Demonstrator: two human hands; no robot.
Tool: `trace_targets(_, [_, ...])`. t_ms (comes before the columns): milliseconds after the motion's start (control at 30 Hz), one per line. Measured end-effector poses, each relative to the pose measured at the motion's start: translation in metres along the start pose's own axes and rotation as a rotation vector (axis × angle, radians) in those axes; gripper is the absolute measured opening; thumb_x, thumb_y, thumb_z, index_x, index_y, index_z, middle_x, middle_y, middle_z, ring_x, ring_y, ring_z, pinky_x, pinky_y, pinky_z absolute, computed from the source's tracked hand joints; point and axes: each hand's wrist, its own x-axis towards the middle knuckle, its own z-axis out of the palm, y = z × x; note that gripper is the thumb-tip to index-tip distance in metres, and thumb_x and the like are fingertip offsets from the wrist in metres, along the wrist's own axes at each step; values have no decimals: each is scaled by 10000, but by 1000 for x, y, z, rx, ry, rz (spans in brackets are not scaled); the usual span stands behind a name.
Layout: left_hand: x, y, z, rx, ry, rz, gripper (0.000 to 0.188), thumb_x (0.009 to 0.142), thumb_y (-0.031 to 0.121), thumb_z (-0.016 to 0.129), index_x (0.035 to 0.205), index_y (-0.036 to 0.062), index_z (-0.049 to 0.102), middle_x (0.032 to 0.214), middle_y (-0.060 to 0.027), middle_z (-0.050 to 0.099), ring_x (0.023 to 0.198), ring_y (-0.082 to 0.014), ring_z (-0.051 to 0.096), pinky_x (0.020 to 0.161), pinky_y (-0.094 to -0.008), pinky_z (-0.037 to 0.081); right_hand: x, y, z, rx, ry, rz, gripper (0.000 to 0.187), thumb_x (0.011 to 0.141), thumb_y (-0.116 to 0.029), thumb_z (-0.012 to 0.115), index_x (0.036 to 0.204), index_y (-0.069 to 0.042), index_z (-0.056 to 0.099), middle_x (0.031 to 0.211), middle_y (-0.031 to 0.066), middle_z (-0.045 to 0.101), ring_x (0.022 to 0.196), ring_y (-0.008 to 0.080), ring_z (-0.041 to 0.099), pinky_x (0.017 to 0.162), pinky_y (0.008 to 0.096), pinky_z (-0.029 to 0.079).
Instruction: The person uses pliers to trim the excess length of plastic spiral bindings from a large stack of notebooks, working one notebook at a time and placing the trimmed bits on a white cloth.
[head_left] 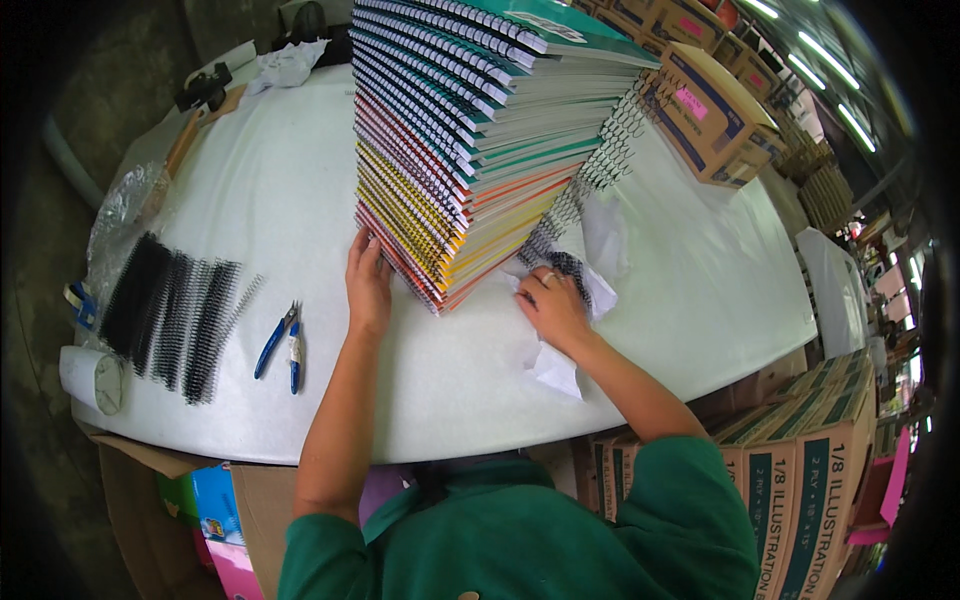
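Observation:
A tall stack of spiral-bound notebooks (480, 170) rises from the middle of the table, with coloured covers and the coils along its left side. My left hand (370, 290) is closed at the stack's low left edge, its fingertips on the bottom notebooks and partly hidden there. To the right of the stack, my right hand (555, 308) has its fingers curled over black binding coils (567, 265) that lie among crumpled white paper (600, 288). More loose coils (615, 150) run up along the stack's right side.
On the white table (440, 400), blue-handled cutters (278, 345) lie left of my left forearm, with rows of black coils (180, 315) and a white roll (92, 380) beyond. Cardboard cartons stand at the back right (715, 115) and front right (800, 470). An open box (260, 510) is below the front edge.

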Motion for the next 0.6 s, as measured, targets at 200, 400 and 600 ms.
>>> trace_targets(200, [-2,0,4,80,15,17,575,912,256,451,1381,-6,246,1367,-136,377,1284,-227,339,1083,-394,242,-10,30,-20,-170,83,72,70,755,-166,621,825,-162,627,938,17,577,928,236,529,782,393,365])
trace_targets(400, [-3,3,-2,19,1,11,592,913,241,493,1391,-6,246,1386,-129,345,1278,-217,344,1081,-374,248,24,41,-31,47,-90,275,237,664,-106,582,874,-133,689,1122,6,595,1040,213,501,887,375,349])
trace_targets(600, [-3,-6,8,242,20,152,620,940,314,435,1408,-18,198,1426,-164,283,1323,-263,277,1094,-368,204,86,94,-25,1341,-44,542,322,842,-287,533,1085,-100,630,1135,1,590,1033,225,529,873,362,415])
